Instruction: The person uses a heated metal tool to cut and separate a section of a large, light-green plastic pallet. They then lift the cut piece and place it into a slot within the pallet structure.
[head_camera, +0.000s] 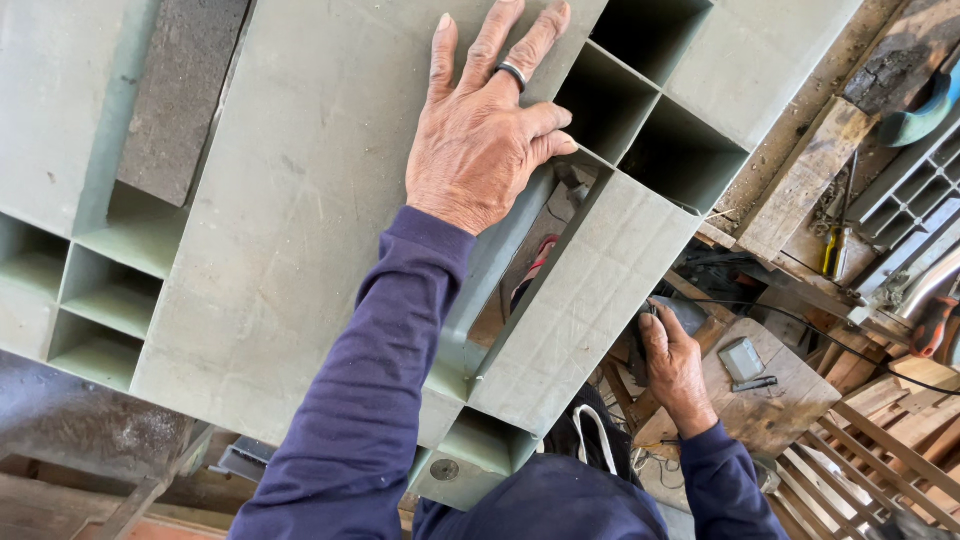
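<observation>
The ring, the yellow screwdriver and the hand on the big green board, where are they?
ring (511, 73), head view, on the dark band around the finger.
yellow screwdriver (831, 252), head view, on its yellow handle.
left hand (483, 135), head view, on the back of the hand, flat on the green board (290, 220).

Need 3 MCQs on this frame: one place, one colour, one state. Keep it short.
1. Where does the left hand rest?
A. flat on the green panel
B. on a wooden bench
C. inside a compartment

2. What colour are the sleeves?
A. red
B. dark blue
C. white

3. What is the right hand doing?
A. hanging open
B. gripping a dark tool
C. pressed flat on the panel

Key: 1 A, palm and fingers spread on the panel; 2 B, both forearms covered in dark blue; 3 B, fingers curl round the tool below the panel's edge.
</observation>
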